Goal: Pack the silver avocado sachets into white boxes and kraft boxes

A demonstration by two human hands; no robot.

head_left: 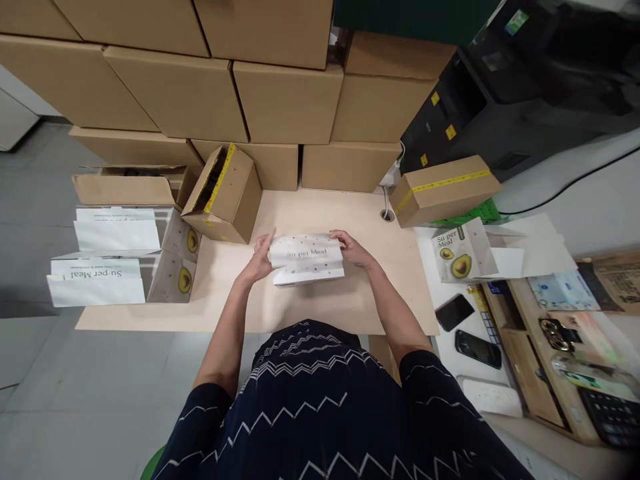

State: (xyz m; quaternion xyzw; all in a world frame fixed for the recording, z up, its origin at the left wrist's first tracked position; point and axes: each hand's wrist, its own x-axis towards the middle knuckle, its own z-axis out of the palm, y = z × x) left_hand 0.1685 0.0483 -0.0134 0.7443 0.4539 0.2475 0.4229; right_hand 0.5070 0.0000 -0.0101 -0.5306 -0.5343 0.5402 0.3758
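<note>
Worktop [225, 293], pale wood, served as landmark for all places. Item one: white box [307, 257], printed with lettering and small dots, lay within the worktop's middle stretch; whether it rested on the surface or was held slightly above could not be told. Handling, as judged: probably light, of thin card, stiff along its folds, liable to dent if squeezed mid-panel, perhaps slightly slick; best gripped by its two short ends. Item two: one pair of bare hands, which held the white box between them, spread as wide as its length. Left hand [261, 259] was at the left end, thumb raised; right hand [353, 250] was at the right end, fingers curled at the far corner. Both forearms reached in over the worktop's near edge and slanted inward. Also listed: two flapped cartons [173, 267], at the worktop's left end; tall brown box [240, 200], at its back left; taped brown box [447, 190], at its back right corner.
</note>
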